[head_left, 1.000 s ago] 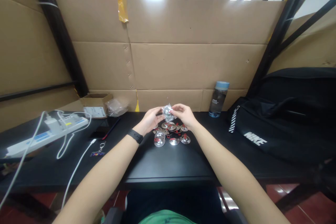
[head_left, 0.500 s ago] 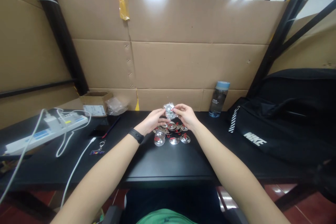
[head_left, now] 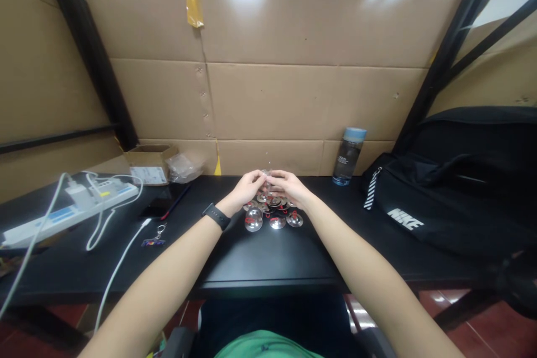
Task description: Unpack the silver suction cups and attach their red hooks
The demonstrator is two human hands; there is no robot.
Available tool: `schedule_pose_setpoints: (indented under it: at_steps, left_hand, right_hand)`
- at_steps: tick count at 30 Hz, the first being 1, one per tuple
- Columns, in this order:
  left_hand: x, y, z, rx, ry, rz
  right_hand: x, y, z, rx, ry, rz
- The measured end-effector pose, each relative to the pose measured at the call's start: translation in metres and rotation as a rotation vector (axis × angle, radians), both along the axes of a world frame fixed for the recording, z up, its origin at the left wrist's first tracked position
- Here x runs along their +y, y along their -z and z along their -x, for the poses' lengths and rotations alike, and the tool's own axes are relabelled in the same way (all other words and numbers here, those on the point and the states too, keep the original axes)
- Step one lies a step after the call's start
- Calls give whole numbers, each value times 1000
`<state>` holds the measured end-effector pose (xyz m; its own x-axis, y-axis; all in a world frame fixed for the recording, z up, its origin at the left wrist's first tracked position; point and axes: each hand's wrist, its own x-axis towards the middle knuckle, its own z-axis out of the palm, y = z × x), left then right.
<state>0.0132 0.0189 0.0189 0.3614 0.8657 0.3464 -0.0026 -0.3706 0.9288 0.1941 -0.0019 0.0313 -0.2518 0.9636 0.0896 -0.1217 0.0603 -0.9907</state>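
My left hand (head_left: 248, 186) and my right hand (head_left: 288, 185) meet above a pile of finger cymbals (head_left: 277, 223), small domed metal discs with red loops. Pinched between the fingertips of both hands is a crinkly clear plastic packet (head_left: 266, 172), mostly hidden by the fingers. What is inside it cannot be made out now. Some discs at the back of the pile are covered by my hands. Towards me, a few cymbals lie apart on the black table (head_left: 272, 260). A dark band (head_left: 216, 216) circles my left wrist.
A water bottle (head_left: 349, 156) and a black bag (head_left: 444, 196) stand at the right. To the left lie a power strip (head_left: 71, 215) with white cables, a phone (head_left: 157, 208), a keychain (head_left: 153, 241), and an open carton (head_left: 149, 165) beside crumpled plastic (head_left: 184, 168). Cardboard (head_left: 268, 100) walls the back.
My hands have drawn closer together around the packet. Its shiny silver front, with a bit of red, showed before and is now mostly covered by fingers. The view has shifted slightly.
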Motion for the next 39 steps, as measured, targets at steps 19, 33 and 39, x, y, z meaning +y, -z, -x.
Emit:
schedule_pose_setpoints:
  at_steps: [19, 33, 39]
  left_hand:
    - [-6, -21, 12, -102, -78, 177]
    - [22, 2, 27, 305, -333, -137]
    - [12, -3, 26, 535, -366, -309]
  right_hand:
    - [3, -8, -1, 134, 63, 23]
    - [17, -9, -29, -104, 298, -249]
    - [16, -12, -34, -183, 352, -338]
